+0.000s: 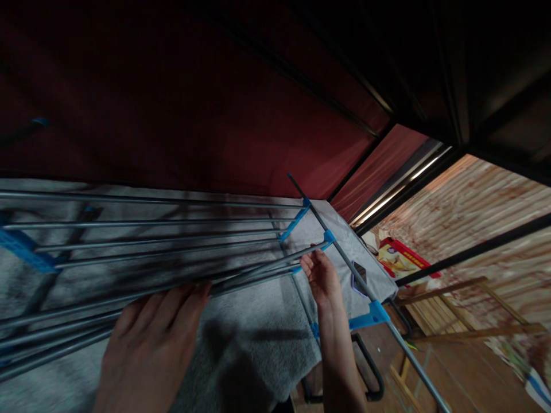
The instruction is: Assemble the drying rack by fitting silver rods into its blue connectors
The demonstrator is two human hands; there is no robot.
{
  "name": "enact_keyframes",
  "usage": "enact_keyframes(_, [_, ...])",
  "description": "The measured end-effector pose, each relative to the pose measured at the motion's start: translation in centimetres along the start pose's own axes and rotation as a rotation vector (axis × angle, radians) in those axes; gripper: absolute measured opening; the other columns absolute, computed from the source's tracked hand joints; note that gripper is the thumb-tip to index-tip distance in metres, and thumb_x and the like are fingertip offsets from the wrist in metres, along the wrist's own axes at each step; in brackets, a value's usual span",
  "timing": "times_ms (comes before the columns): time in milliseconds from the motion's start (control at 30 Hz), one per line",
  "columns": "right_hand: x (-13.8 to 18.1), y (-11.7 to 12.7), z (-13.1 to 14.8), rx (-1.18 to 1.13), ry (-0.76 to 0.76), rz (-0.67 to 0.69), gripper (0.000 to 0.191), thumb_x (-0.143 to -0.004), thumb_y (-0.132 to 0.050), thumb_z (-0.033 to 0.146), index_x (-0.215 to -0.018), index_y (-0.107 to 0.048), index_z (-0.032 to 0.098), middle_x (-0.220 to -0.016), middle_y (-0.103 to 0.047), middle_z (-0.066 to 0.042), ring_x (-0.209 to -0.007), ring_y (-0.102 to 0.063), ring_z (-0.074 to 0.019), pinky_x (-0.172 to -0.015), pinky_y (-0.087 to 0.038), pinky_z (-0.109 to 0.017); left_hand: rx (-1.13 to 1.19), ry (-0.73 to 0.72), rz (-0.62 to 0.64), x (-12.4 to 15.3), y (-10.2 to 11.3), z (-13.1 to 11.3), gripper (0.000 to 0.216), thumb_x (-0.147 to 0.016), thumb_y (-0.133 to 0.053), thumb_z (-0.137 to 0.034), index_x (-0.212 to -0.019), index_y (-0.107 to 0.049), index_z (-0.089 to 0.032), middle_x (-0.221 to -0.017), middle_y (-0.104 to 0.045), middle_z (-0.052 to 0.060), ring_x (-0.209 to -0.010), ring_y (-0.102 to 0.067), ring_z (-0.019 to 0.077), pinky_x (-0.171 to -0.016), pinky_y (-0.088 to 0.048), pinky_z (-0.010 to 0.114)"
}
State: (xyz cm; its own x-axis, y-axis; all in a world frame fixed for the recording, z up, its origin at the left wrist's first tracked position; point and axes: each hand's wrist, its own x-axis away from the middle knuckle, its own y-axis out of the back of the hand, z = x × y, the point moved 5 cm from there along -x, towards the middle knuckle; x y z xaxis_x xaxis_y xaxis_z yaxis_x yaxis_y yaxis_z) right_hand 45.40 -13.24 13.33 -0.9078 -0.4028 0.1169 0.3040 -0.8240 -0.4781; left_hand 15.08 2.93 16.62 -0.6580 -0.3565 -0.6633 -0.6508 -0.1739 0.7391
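Note:
A folding drying rack (172, 241) of grey metal rods with blue plastic joints lies across a grey towel-like cloth (253, 338). My left hand (155, 338) rests on the near rods, fingers together and wrapped over them. Farther right, my right hand (321, 275) grips the end of a rod beside a blue joint (329, 236). A long dark rod (344, 258) with another blue joint (374, 314) runs diagonally past my right wrist.
A dark red curtain or wall (193, 115) fills the background. A phone-like dark object (359, 278) lies on the cloth's right end. To the right are a wooden frame (465, 310), a red and yellow package (402, 258) and a patterned floor (482, 218).

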Motion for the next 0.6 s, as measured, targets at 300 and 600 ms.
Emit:
enact_keyframes(300, [-1.2,4.2,0.9,0.338,0.423,-0.283,0.048,-0.075,-0.075,0.037,-0.122,-0.072,0.028,-0.139,-0.071,-0.005,-0.135,-0.062,-0.0261,-0.120,-0.044,-0.048,-0.093,-0.048,-0.019,-2.2,1.5,-0.4,0.045,-0.095,-0.047,-0.007,-0.133,-0.059,-0.027,-0.114,-0.075,0.009,-0.097,-0.067,0.0330,-0.084,-0.048,0.050])
enact_keyframes(600, [-2.3,3.5,1.3,0.416,0.449,-0.168,0.062,-0.078,-0.067,0.036,-0.139,-0.068,0.028,-0.150,-0.067,-0.005,-0.145,-0.056,-0.0278,-0.128,-0.034,-0.050,-0.076,-0.115,-0.084,-3.6,1.7,0.0,0.044,-0.095,-0.042,-0.005,-0.128,-0.063,-0.025,-0.109,-0.076,0.010,-0.094,-0.067,0.0340,-0.082,-0.048,0.051])
